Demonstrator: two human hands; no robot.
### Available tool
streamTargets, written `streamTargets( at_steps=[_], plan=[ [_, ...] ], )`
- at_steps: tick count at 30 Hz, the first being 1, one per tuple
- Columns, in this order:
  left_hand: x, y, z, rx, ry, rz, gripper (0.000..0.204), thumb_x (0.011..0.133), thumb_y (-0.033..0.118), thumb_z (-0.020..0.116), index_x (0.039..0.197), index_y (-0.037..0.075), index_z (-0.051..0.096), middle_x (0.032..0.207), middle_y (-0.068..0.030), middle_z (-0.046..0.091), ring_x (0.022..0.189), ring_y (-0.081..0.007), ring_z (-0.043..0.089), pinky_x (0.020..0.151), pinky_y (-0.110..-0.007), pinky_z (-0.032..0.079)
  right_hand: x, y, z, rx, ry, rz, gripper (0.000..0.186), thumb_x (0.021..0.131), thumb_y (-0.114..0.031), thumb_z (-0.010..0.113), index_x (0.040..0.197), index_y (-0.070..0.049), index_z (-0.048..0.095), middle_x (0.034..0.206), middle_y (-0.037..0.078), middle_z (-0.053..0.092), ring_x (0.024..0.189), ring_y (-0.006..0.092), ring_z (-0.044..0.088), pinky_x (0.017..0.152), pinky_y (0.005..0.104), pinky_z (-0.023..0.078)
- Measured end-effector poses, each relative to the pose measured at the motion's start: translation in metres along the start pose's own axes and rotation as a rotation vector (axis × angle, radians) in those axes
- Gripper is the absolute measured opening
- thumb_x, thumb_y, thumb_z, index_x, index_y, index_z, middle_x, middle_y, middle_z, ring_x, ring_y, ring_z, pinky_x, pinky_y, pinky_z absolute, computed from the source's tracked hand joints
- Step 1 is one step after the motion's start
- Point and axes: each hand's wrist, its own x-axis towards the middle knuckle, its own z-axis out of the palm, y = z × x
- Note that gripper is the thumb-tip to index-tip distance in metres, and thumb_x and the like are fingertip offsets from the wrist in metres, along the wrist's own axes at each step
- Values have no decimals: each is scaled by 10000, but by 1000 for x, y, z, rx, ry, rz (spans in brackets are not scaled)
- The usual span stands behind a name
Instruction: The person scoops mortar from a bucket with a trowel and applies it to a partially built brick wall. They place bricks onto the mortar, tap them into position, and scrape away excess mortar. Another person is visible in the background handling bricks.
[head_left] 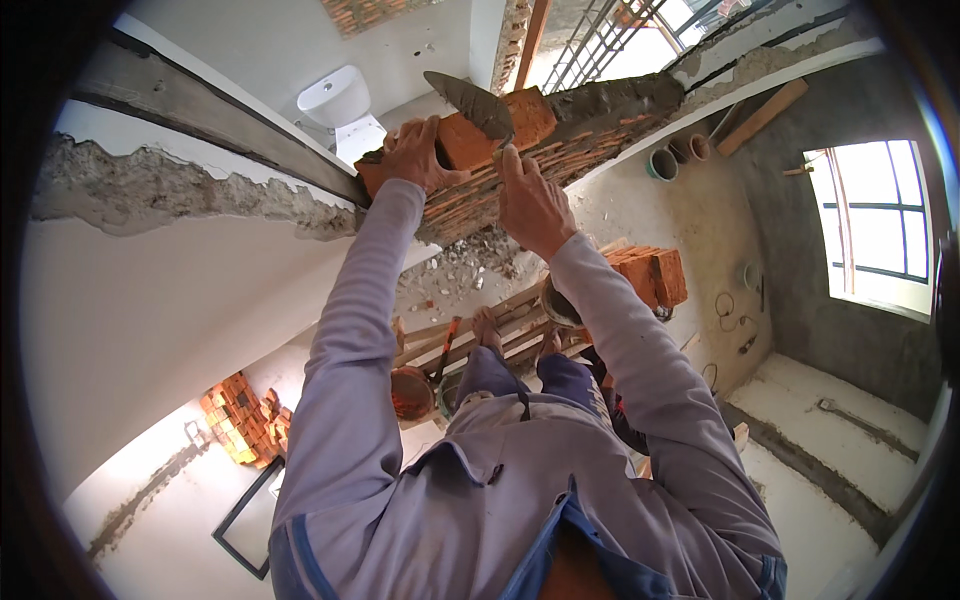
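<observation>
My left hand (410, 155) has its fingers wrapped over an orange brick (371, 172) at the left end of the brick wall top, against the plastered column edge. My right hand (535, 205) grips a trowel (468, 100) by its handle, with the mortar-coated blade tilted over another brick (530, 115) just right of my left hand. Grey wet mortar (620, 98) runs along the wall top to the right. Below it, the wall (590, 150) shows rough brick courses.
I stand on wooden planks (510, 325) beside a brick stack (650, 275), a mortar bucket (558, 300) and a long-handled tool (448, 345). Rubble (470, 265) lies below. Buckets (662, 163) are at right. A toilet (330, 95) stands beyond the wall, near a rebar cage (590, 45).
</observation>
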Motion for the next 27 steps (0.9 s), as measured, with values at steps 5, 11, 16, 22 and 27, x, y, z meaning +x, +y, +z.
streamTargets(
  at_steps=[5, 11, 16, 22, 27],
  plan=[
    [-1, -8, 7, 61, 56, -3, 1154, 471, 604, 845, 1409, 119, 378, 1333, -57, 520, 1320, -224, 400, 1082, -462, 268, 0, -14, 3, 22, 18, 9, 511, 889, -93, 504, 1355, 14, 322, 1048, 256, 553, 824, 446, 626, 698, 529, 506],
    [1, -2, 7, 57, 67, 10, 1151, 465, 597, 849, 1401, 106, 394, 1302, -59, 536, 1296, -222, 418, 1068, -464, 277, 2, -11, 5, 58, 14, 76, 519, 880, -79, 480, 1371, 16, 343, 1062, 254, 558, 788, 444, 639, 710, 539, 500],
    [-3, -1, 2, 61, 75, 22, 1130, 482, 581, 852, 1404, 108, 400, 1286, -50, 538, 1294, -212, 417, 1066, -460, 288, 5, -6, -2, 55, 49, 75, 495, 885, -94, 508, 1342, 1, 346, 1045, 264, 560, 801, 450, 627, 696, 534, 508],
    [-4, 9, -11, 24, 2, -10, 1092, 527, 529, 854, 1420, 109, 385, 1334, -71, 507, 1321, -231, 391, 1098, -453, 274, 11, 22, -10, -60, 45, 91, 480, 890, -106, 506, 1328, 22, 357, 1081, 261, 567, 804, 451, 636, 697, 538, 504],
    [-5, 2, -3, 84, 73, 2, 1096, 515, 576, 843, 1411, 132, 393, 1299, -43, 530, 1286, -203, 427, 1088, -406, 302, 8, 26, -8, -64, 22, 83, 467, 888, -99, 502, 1322, -1, 360, 1045, 261, 579, 820, 451, 631, 703, 536, 504]
  ],
)
